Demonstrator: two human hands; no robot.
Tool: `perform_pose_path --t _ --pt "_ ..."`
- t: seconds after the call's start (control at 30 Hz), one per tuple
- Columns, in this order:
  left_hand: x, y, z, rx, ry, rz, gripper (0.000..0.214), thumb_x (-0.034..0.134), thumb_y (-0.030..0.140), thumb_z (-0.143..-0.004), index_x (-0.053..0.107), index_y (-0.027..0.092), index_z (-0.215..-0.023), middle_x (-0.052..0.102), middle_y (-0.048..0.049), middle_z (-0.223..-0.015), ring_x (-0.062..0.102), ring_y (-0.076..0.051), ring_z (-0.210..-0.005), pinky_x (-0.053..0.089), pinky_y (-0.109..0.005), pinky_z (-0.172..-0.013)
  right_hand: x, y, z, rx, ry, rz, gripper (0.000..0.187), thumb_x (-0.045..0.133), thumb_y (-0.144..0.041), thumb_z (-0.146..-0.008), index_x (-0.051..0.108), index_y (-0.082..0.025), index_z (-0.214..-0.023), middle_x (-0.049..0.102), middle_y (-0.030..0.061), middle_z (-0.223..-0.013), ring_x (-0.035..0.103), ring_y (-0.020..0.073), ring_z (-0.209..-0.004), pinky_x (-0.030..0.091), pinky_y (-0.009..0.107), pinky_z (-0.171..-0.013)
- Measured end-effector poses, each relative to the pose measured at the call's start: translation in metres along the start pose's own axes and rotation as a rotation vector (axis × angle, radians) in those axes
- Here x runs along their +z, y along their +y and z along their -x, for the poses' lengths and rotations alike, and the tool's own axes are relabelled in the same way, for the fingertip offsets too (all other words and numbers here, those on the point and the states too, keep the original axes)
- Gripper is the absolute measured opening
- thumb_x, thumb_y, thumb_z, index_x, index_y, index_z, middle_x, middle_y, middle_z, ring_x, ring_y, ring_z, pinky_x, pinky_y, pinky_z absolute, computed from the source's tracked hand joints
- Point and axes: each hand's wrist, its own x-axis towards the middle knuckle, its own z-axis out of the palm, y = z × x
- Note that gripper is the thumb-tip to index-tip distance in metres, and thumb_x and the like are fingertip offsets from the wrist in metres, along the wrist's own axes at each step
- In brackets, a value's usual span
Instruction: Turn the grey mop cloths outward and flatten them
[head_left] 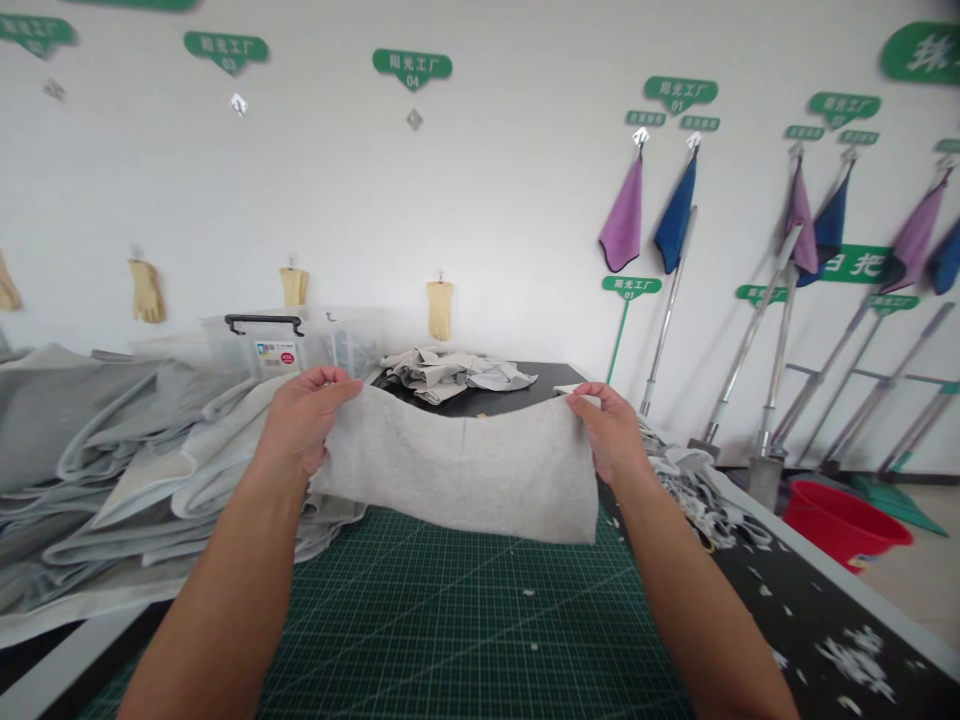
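Observation:
A pale grey felt-like cloth strip (457, 470) hangs stretched between my hands, a little above the green cutting mat (450, 620). My left hand (304, 420) pinches its upper left corner between thumb and fingers. At the other end, my right hand (611, 435) grips the upper right corner in the same way. The cloth's lower edge sags just over the mat, and I cannot tell whether it touches.
Folded grey fabric (97, 470) lies heaped on the left of the mat. Grey scraps (450, 375) sit on a black table behind. Transparent plastic boxes (262, 345) stand at the back left. White trimmings (855, 660) litter the black bench edge at right. A red basin (844, 525) and mops (750, 350) stand beyond it.

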Motion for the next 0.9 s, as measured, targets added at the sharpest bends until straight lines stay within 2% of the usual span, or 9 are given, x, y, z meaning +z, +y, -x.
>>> perform_pose_path --t 0.2,0.33,0.43,0.57,0.7,0.8,0.83,0.9 --pt "-0.003 -0.002 0.001 0.053 -0.003 0.044 0.032 0.07 0.02 -0.057 0.039 0.019 -0.058 0.039 0.0086 -0.048 0.035 -0.008 -0.042 0.021 -0.019 -0.041 -0.004 0.004 -0.003 -0.015 0.023 0.039 0.03 0.069 -0.033 -0.066 0.054 -0.024 -0.09 0.056 -0.0043 -0.06 0.047 0.0126 -0.048 0.033 0.022 -0.041" --pt "-0.002 -0.005 0.001 0.058 -0.03 0.017 0.037 0.072 0.025 -0.06 0.036 0.019 -0.054 0.036 0.0081 -0.048 0.032 -0.008 -0.043 0.021 -0.02 -0.042 0.001 0.004 0.0 -0.007 0.014 -0.002 0.032 0.071 -0.031 -0.064 0.054 -0.023 -0.09 0.056 -0.0036 -0.062 0.049 0.0131 -0.051 0.037 0.023 -0.045" --pt "0.0 -0.009 0.002 0.073 -0.024 -0.086 0.039 0.072 0.03 -0.062 0.035 0.019 -0.055 0.032 0.0083 -0.047 0.03 -0.008 -0.042 0.02 -0.02 -0.042 0.006 0.003 0.004 0.017 -0.025 0.019 0.032 0.071 -0.033 -0.063 0.056 -0.023 -0.089 0.054 -0.0043 -0.058 0.046 0.0124 -0.048 0.034 0.023 -0.044" --pt "0.0 -0.012 0.003 0.141 0.001 -0.23 0.026 0.064 0.023 -0.064 0.039 0.019 -0.055 0.035 0.0072 -0.047 0.03 -0.009 -0.043 0.02 -0.021 -0.043 0.01 0.004 0.006 -0.002 -0.076 0.111 0.021 0.068 -0.03 -0.064 0.059 -0.02 -0.08 0.05 -0.0041 -0.056 0.04 0.0102 -0.045 0.029 0.022 -0.043" --pt "-0.003 -0.011 0.004 0.25 0.069 -0.413 0.019 0.056 0.019 -0.064 0.039 0.02 -0.055 0.034 0.0066 -0.046 0.03 -0.01 -0.042 0.021 -0.022 -0.041 0.007 0.005 0.002 0.003 0.037 0.06 0.015 0.06 -0.022 -0.063 0.058 -0.021 -0.078 0.043 -0.0058 -0.051 0.036 0.0098 -0.043 0.024 0.022 -0.041" --pt "-0.006 -0.01 0.0 0.329 0.139 -0.597 0.008 0.058 0.022 -0.066 0.051 0.02 -0.069 0.046 0.0049 -0.055 0.039 -0.012 -0.044 0.029 -0.023 -0.044 0.003 0.004 -0.001 -0.021 0.143 0.023 0.015 0.057 -0.021 -0.062 0.056 -0.022 -0.076 0.04 -0.0065 -0.05 0.032 0.0094 -0.041 0.021 0.023 -0.04" --pt "-0.008 -0.01 -0.002 0.355 0.142 -0.659 0.016 0.058 0.023 -0.066 0.055 0.02 -0.082 0.052 0.0035 -0.062 0.045 -0.014 -0.048 0.033 -0.024 -0.047 0.002 0.003 -0.002 -0.041 0.169 0.023 0.014 0.057 -0.021 -0.062 0.055 -0.022 -0.075 0.04 -0.0065 -0.05 0.031 0.0093 -0.041 0.02 0.023 -0.04" --pt "-0.012 -0.011 -0.007 0.395 0.082 -0.786 0.042 0.057 0.026 -0.069 0.054 0.02 -0.11 0.061 -0.0007 -0.078 0.056 -0.019 -0.061 0.04 -0.027 -0.057 0.0 0.001 -0.002 -0.09 0.21 0.037 0.011 0.057 -0.023 -0.063 0.055 -0.021 -0.074 0.04 -0.0064 -0.05 0.031 0.0093 -0.042 0.02 0.023 -0.04"
